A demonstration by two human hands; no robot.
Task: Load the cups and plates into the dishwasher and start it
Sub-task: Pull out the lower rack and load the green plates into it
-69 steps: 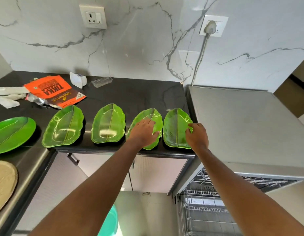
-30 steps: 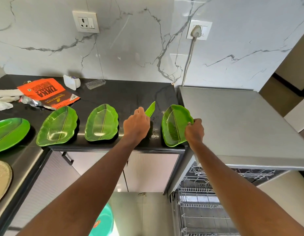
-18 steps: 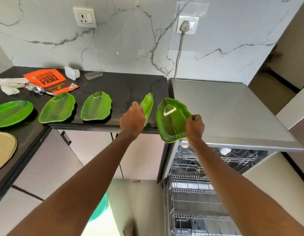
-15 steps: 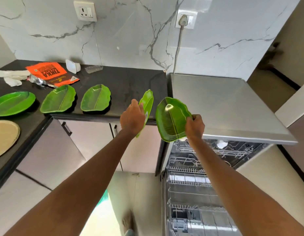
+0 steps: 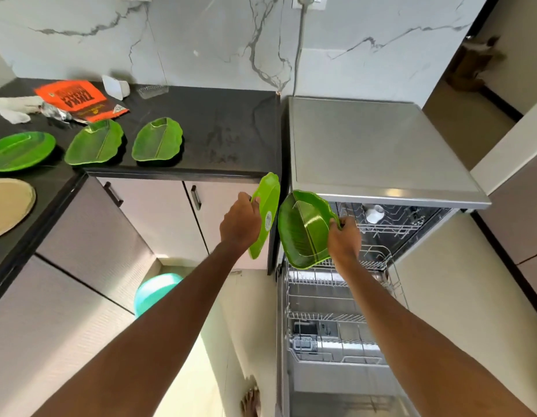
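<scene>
My left hand grips a green leaf-shaped plate held on edge, in front of the cabinet. My right hand grips a second green leaf plate by its right rim, tilted upright over the pulled-out wire rack of the open dishwasher. Two more leaf plates and a green oval plate lie flat on the black counter. A white cup sits in the upper rack.
An orange packet, a white tub and crumpled wrappers lie at the counter's back left. A tan round mat sits at far left. A teal bin stands on the floor below the cabinets. The dishwasher door hangs open below.
Both hands have lifted their plates off the counter, turned them on edge and carried them down and right to the open dishwasher. The view has tilted downward.
</scene>
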